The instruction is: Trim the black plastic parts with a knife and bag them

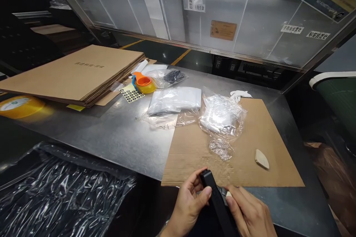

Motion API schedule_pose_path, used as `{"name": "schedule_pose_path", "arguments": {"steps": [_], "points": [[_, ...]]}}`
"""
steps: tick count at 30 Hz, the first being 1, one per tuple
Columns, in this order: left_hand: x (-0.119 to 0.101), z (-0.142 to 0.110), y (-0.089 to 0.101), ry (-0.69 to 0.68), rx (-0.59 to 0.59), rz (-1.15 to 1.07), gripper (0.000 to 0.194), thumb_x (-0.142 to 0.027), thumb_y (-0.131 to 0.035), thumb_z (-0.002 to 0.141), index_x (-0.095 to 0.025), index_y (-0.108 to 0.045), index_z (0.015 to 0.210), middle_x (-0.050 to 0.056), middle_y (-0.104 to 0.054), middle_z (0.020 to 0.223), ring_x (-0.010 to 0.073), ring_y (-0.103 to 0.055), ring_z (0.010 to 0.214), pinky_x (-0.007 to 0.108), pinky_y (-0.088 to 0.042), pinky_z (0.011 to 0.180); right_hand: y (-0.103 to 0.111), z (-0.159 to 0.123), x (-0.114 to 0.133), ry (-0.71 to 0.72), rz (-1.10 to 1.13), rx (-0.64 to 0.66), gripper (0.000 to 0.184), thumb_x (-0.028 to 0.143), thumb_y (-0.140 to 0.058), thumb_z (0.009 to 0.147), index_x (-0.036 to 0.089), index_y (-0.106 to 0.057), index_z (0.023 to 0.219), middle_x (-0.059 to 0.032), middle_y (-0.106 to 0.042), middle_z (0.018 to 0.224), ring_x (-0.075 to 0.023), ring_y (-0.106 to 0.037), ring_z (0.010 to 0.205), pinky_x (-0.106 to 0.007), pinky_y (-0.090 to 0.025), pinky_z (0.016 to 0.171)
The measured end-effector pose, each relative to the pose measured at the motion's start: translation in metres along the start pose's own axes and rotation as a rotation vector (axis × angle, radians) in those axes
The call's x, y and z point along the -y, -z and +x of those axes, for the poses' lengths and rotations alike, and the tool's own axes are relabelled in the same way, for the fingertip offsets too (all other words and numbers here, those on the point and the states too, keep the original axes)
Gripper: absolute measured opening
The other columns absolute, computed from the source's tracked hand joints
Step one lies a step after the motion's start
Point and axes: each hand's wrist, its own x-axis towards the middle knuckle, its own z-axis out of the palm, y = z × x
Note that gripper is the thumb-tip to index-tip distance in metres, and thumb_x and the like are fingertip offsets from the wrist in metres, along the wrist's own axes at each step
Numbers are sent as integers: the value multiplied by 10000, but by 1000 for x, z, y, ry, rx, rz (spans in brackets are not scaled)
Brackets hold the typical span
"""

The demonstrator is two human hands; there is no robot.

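My left hand (187,203) grips a long black bar-shaped part (215,196), thumb on its face and fingers behind. The part slants down towards my body at the front edge of the table. Beside it, my right hand (251,209) is closed in a pinch on a small pale piece (228,194) against the part's right side; its kind I cannot make out. Under and ahead of my hands lies a flat cardboard sheet (194,159). On it rest a small beige wedge-shaped block (261,159) and a crumpled clear plastic bag (221,116) with white contents.
Flat cardboard boxes (91,70) are stacked at left, near a tape roll (20,106) and an orange-yellow tape dispenser (144,82). Bagged white sheets (175,100) and white gloves (239,95) lie further back. Black plastic (61,192) fills the lower left. A transparent panel (172,11) stands behind.
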Motion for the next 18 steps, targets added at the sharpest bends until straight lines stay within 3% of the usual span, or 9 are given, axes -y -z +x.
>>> {"name": "schedule_pose_path", "arguments": {"steps": [9,18], "points": [[-2,-1,-1,9,-8,-2,650,-442,-721,645,-131,-470,1159,184,-591,1133,318,-553,1027,297,-513,626,3,2,2,-14,-36,-10,309,336,-331,944,224,-595,1058,-23,-639,688,-147,-642,610,-200,-488,530],[0,-2,2,-20,-10,-32,559,-359,-718,685,-142,-511,1157,161,-608,1145,294,-551,1072,296,-515,738,2,2,0,-14,-30,16,312,341,-328,945,225,-603,1038,-24,-663,714,-140,-654,625,-182,-480,545]]}}
